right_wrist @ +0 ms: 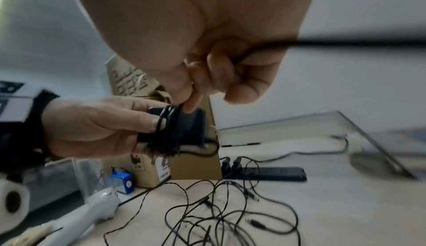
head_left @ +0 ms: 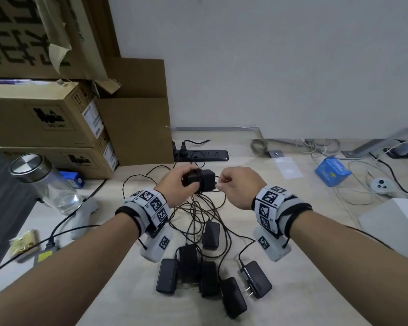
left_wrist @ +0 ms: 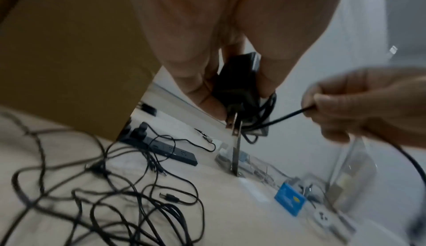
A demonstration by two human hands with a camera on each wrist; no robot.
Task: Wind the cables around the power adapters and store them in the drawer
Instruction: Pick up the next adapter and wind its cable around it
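Both forearms extended over bench; left hand (head_left: 174, 184) gripping adapter (head_left: 201, 181), right hand (head_left: 239, 187) pinching cable (left_wrist: 288, 116).

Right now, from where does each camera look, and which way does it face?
Head: above, facing down and forward at the desk; both forearms, left hand, right hand.
Left wrist: under the left palm, facing the held adapter; right hand pinches the cable.
Right wrist: under the right palm, facing left hand and adapter.
All share the adapter.

Black adapters (head_left: 189, 262), black cables (head_left: 198, 208); blue box (head_left: 332, 171); checkered wristbands (head_left: 151, 203).
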